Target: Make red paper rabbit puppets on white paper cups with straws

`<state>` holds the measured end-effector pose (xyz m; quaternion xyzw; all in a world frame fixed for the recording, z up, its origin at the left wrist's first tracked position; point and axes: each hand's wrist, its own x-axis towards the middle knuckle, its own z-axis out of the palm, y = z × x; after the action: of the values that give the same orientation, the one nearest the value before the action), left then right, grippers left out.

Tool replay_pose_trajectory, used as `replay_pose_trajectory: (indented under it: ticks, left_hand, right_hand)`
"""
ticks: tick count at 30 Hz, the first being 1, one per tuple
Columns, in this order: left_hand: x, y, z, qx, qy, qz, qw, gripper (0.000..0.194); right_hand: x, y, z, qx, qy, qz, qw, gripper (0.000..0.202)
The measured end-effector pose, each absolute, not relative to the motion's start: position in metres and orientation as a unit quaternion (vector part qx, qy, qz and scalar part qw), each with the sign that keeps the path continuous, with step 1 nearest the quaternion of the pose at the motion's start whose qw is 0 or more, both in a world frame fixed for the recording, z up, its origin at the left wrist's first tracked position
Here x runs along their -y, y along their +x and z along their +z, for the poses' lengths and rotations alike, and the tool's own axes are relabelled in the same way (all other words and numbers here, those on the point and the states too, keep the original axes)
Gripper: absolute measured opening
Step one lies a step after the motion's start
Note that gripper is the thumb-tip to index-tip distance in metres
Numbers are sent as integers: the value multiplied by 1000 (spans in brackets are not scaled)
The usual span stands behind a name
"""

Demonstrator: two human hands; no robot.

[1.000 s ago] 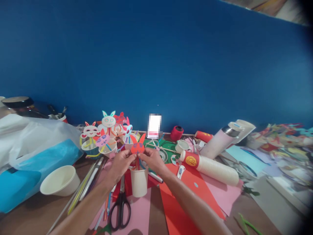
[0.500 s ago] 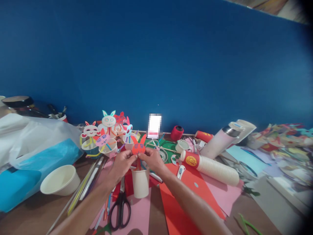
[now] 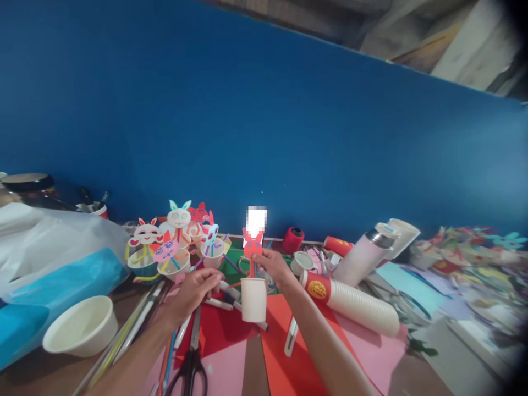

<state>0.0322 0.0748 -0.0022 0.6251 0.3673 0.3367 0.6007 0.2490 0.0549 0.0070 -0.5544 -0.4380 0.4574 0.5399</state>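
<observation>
My right hand (image 3: 274, 265) pinches a red paper animal head (image 3: 253, 247) with pointed ears. Orange and blue strips run from the head down into a white paper cup (image 3: 254, 301). The cup is upright over red paper; whether its base touches the paper I cannot tell. My left hand (image 3: 202, 286) is apart from it, to the left, with curled fingers and thumb together and nothing visible in them. Below that hand are a white marker (image 3: 218, 303) and black-handled scissors (image 3: 190, 366). A white utility knife (image 3: 291, 336) lies below my right forearm.
Finished-looking paper animals in cups (image 3: 167, 253) stand at back left, near a white bowl (image 3: 82, 325). A stack of paper cups (image 3: 363, 308) lies right, before a thermos (image 3: 363, 256). A lit phone screen (image 3: 256, 219) faces me, before a blue wall (image 3: 264, 121).
My left hand has let go of the red head and moved down and left. My right hand has moved the head and cup farther away and slightly right. The view has shifted upward.
</observation>
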Motion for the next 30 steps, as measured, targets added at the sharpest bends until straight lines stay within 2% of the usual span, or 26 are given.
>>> replay_pose_trajectory:
  ticks: [10, 17, 25, 30]
  left_hand:
    - [-67, 36, -6, -374, 630, 387, 561, 31]
    - [-55, 48, -14, -326, 612, 360, 624, 30]
    - [-42, 52, -31, -314, 812, 304, 387, 27]
    - [-39, 53, -36, -300, 845, 284, 339, 27]
  right_hand:
    - [-51, 257, 23, 445, -574, 371, 579, 17]
    - [-49, 276, 32, 435, -587, 313, 607, 20]
    - [-48, 313, 35, 410, -602, 268, 631, 22]
    - [-38, 319, 44, 407, -612, 236, 636, 22]
